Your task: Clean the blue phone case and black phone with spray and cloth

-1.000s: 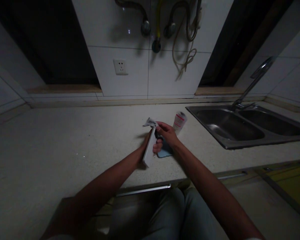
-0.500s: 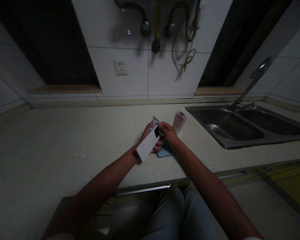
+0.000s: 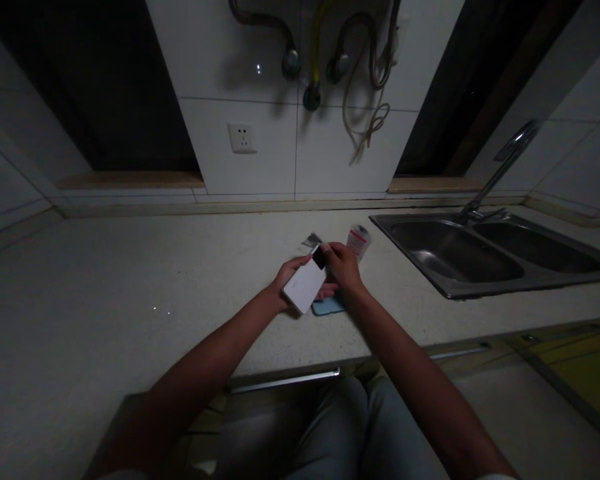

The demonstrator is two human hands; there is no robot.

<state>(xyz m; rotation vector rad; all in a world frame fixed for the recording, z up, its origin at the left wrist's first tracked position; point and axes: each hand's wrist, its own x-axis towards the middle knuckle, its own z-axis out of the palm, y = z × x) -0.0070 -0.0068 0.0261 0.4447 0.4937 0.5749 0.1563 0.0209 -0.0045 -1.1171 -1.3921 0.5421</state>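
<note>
White phone (image 3: 304,287) is left of the sink (image 3: 445,285), held tilted over the surface (image 3: 180,267), dark block (image 3: 319,257) at its far end. Left hand (image 3: 286,272) wraps the phone from the side and beneath. Right hand (image 3: 345,265) is bunched at the dark block; can't tell what it pinches. Silvery scrap (image 3: 312,239) left of sink too, contact unclear. Light-blue flat item (image 3: 329,307) lies left of sink, partly hidden. Clear red-banded container (image 3: 360,240) sits just beside sink's left edge. Faucet (image 3: 519,141) at sink's back rim.
</note>
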